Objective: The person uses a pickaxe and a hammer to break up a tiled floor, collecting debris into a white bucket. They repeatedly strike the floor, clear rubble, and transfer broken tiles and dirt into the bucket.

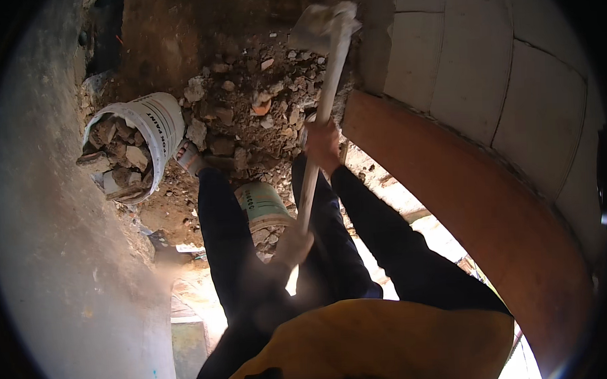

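Both my hands grip a hoe [326,100] with a long pale wooden handle and a broad flat blade at its far end. My left hand [293,248] is closed round the handle's near end, slightly blurred. Higher up the shaft, my right hand [323,146] wraps round it. The blade is raised at the top of the view, smeared by motion, above rubble [273,100] of broken stone, brick bits and loose soil. A white bucket [163,122] filled with chunks leans at the left. Between my legs is a pale green bucket [264,201] with rubble at its mouth.
A grey plastered wall [44,218] rises along the left. On the right runs a reddish-brown band [464,184] beside large pale wall panels [473,70]. My sandalled foot [192,158] stands in the rubble by the white bucket. Bright light falls on the ground behind me.
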